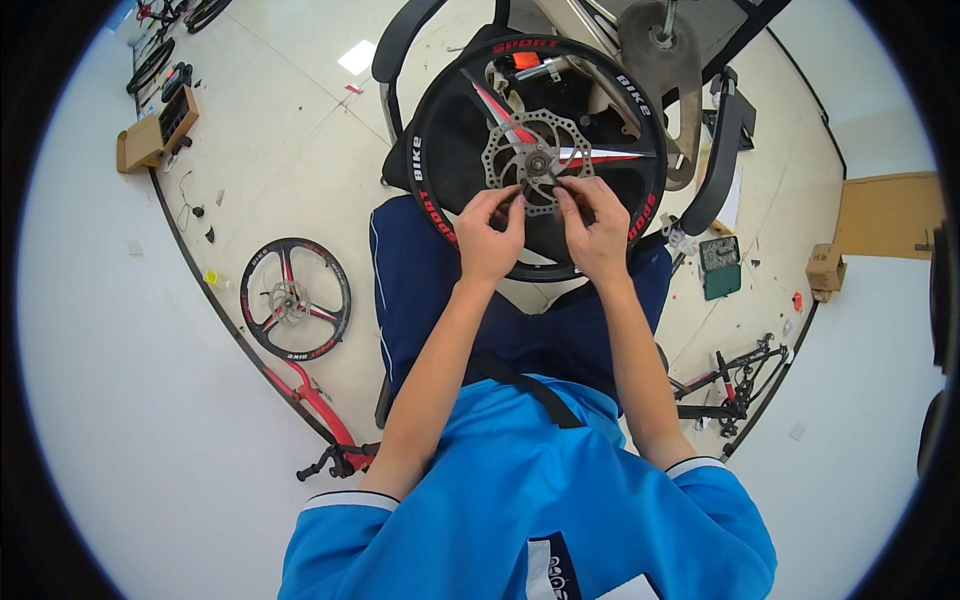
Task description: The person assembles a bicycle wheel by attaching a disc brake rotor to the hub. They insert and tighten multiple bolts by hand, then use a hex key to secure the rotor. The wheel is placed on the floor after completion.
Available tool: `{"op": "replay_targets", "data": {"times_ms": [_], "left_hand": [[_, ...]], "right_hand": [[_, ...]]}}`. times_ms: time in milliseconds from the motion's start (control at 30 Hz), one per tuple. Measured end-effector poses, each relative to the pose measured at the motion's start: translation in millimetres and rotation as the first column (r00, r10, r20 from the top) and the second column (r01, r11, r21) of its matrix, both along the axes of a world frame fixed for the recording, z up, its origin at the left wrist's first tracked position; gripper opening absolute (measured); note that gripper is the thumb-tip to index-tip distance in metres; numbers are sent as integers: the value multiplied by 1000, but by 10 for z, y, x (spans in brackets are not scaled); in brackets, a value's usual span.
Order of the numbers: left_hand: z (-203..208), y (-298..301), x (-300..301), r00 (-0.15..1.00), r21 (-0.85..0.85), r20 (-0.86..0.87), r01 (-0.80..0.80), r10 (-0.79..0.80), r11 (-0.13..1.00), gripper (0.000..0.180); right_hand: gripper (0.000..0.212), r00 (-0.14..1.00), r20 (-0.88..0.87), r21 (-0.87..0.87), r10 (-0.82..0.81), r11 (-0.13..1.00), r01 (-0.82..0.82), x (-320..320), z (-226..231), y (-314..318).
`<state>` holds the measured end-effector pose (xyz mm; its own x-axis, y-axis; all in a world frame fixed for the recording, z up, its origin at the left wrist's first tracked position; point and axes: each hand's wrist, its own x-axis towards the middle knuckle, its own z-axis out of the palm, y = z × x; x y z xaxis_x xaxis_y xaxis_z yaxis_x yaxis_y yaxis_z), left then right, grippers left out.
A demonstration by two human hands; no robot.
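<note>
A bicycle wheel (432,215) with a black tyre, red-and-white spokes and lettering lies across my lap and the black chair seat. Its silver disc brake rotor (497,150) faces up, around the hub (537,162). My left hand (490,235) is at the rotor's lower left edge, thumb and fingers pinched together. My right hand (596,225) is at the lower right of the hub, also pinching, beside a small dark piece near the fingertips. What either pinch holds is too small to make out.
Chair armrests (715,175) stand on both sides of the wheel. A metal bike frame part (685,110) is beyond it. On the floor are a second wheel (345,290), a red frame (325,410), a black frame (720,385), an open green toolbox (722,283) and cardboard boxes (826,266).
</note>
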<state>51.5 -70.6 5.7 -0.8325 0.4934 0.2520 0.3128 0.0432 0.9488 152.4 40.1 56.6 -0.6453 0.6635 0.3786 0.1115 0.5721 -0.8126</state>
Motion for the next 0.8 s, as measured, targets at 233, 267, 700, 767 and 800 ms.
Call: {"op": "replay_targets", "data": {"times_ms": [233,267,700,767,800], "left_hand": [[-156,245,-121,980,16,-180,93,-89,996,17],[-214,270,-135,971,4,-215,104,-101,995,17],[-310,374,-201,941,19,-334,69,-59,997,15],[-317,379,-196,947,26,-317,56,-44,998,15],[-317,387,-193,950,30,-310,49,-38,998,16]], "right_hand": [[14,959,233,11,162,986,-169,132,-188,309],[14,955,252,36,158,984,-173,118,-188,322],[16,858,464,192,221,920,-341,-50,41,596],[17,821,508,208,259,888,-410,-105,87,702],[17,802,525,224,285,863,-453,-137,100,767]]}}
